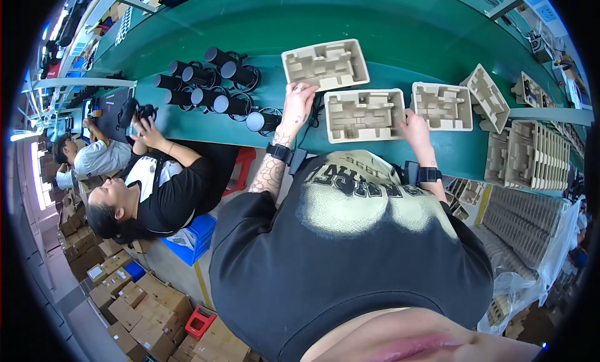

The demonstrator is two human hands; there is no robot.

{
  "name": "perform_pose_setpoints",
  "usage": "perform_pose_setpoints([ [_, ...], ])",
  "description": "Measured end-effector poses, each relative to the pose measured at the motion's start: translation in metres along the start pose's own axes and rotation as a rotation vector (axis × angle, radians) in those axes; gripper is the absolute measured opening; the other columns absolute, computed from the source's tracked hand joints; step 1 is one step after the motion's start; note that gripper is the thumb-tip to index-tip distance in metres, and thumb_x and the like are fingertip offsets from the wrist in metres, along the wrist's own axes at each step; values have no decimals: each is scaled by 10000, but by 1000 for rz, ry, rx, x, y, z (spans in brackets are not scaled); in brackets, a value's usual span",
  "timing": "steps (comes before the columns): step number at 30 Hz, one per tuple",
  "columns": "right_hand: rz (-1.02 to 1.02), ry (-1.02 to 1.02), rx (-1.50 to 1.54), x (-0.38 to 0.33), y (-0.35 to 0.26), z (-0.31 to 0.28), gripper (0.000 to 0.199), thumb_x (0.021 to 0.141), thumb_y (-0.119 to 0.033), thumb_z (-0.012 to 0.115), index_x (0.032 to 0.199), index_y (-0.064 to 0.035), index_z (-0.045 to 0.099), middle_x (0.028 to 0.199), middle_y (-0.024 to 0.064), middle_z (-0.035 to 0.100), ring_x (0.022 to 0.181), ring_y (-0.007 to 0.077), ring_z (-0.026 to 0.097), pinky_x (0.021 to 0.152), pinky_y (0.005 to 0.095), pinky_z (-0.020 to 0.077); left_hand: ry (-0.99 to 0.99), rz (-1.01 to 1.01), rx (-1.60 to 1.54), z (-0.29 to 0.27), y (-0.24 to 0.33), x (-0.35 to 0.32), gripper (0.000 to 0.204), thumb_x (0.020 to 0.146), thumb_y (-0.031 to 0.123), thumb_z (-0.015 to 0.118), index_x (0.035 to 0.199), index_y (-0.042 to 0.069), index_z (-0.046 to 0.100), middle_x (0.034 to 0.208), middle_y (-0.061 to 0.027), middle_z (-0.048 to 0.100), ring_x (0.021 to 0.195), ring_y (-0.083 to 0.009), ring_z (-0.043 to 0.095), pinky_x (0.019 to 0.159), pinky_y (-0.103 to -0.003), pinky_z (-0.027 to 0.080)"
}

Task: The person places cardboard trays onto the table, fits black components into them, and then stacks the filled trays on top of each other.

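My left hand (299, 102) grips the near left edge of a beige moulded-pulp tray (328, 65), its fingers bent at the rim. This tray lies slightly askew on the green bench. A second pulp tray (364, 116) sits nearer to me, and my right hand (415, 129) is closed on its right edge. Both trays show moulded hollows with nothing in them. Beside my left hand, a thin black cable (314, 115) runs down at the bench edge. A third pulp tray (442, 107) lies just right of my right hand.
Several black cylinders (233, 104) with grey round ends stand left on the bench (275, 30). A tilted pulp tray (486, 99) and a row of stacked trays (531, 155) are at right. A co-worker (165, 193) sits at left, handling a black object.
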State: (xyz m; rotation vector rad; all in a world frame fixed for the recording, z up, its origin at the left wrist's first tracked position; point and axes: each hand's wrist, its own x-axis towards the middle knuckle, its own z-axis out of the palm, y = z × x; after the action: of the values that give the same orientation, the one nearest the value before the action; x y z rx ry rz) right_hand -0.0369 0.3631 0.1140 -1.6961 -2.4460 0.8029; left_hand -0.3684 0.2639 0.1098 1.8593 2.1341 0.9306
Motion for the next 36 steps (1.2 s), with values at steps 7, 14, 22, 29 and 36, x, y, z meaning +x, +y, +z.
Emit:
perform_pose_setpoints([
  [7, 21, -64, 72, 0, -15, -8, 318, 783, -207, 637, 1035, -19, 587, 835, 242, 638, 843, 412, 616, 766, 491, 492, -134, 214, 26, -5, 2, -12, 370, 807, 47, 574, 1172, 106, 597, 1225, -105, 553, 1170, -356, 426, 999, -396, 373],
  [14, -150, 118, 71, -6, -26, -16, 465, 773, -224, 667, 1196, -60, 565, 1126, 220, 587, 1091, 365, 547, 929, 420, 442, -1093, -373, -61, -145, 70, -95, 354, 820, 112, 586, 1167, 41, 582, 1161, -180, 586, 1038, -317, 585, 901, -385, 463],
  [22, -551, -12, -191, 34, -76, 21, 719, 700, -211, 734, 1342, -137, 419, 1326, 150, 447, 1246, 350, 415, 1054, 468, 312, 115, 520, -1061, -290, 159, -63, 155, 825, 18, 637, 963, 62, 580, 982, -69, 635, 879, -188, 610, 764, -377, 526],
  [29, -590, -83, -163, 48, -101, 36, 936, 601, -207, 805, 1408, -172, 332, 1321, 158, 424, 1227, 362, 406, 1015, 468, 342, 451, 357, -1287, -299, 175, -60, 125, 825, 13, 588, 764, 99, 521, 836, -30, 574, 733, -156, 560, 693, -338, 519],
  [36, -345, 15, -482, 18, -140, 35, 913, 626, -208, 804, 1411, -161, 340, 1334, 152, 424, 1266, 336, 391, 1064, 442, 317, 667, 221, -1523, -305, 254, -69, 300, 825, 8, 540, 565, 136, 461, 689, 9, 513, 587, -124, 511, 622, -298, 511],
])
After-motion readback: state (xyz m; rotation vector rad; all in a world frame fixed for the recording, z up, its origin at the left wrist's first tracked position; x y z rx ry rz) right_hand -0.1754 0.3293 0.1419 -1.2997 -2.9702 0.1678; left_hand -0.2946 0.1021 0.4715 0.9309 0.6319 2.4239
